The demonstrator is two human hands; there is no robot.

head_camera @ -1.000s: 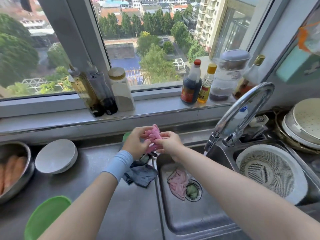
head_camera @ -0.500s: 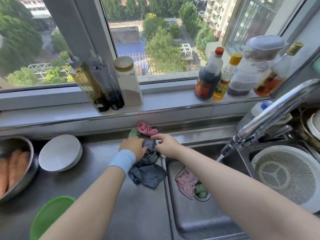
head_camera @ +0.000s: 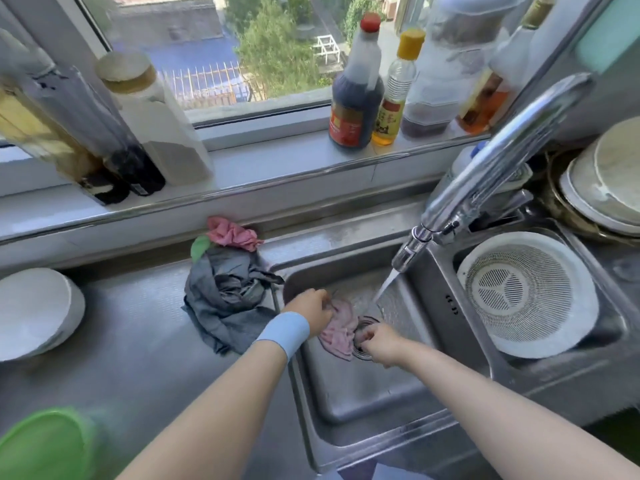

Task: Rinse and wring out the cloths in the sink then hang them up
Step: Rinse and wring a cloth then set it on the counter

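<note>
Pink cloth [head_camera: 337, 336] in sink [head_camera: 356, 396], left hand [head_camera: 310, 311] gripping, right hand [head_camera: 379, 344] beside

The steel counter [head_camera: 138, 341] bears a grey cloth heap [head_camera: 225, 299], a white bowl [head_camera: 34, 313] and a green bowl [head_camera: 41, 445].

Drain [head_camera: 367, 320] mostly hidden under right hand [head_camera: 381, 344] & pink cloth [head_camera: 341, 332]; can't tell what that hand grips, and fingertips of left hand [head_camera: 311, 308] are tucked into the cloth. Green dish [head_camera: 41, 445] bottom-left is blurred, cut off by frame edge; plates [head_camera: 609, 181] cut off at right; label on dark bottle [head_camera: 355, 98] unreadable.
</note>
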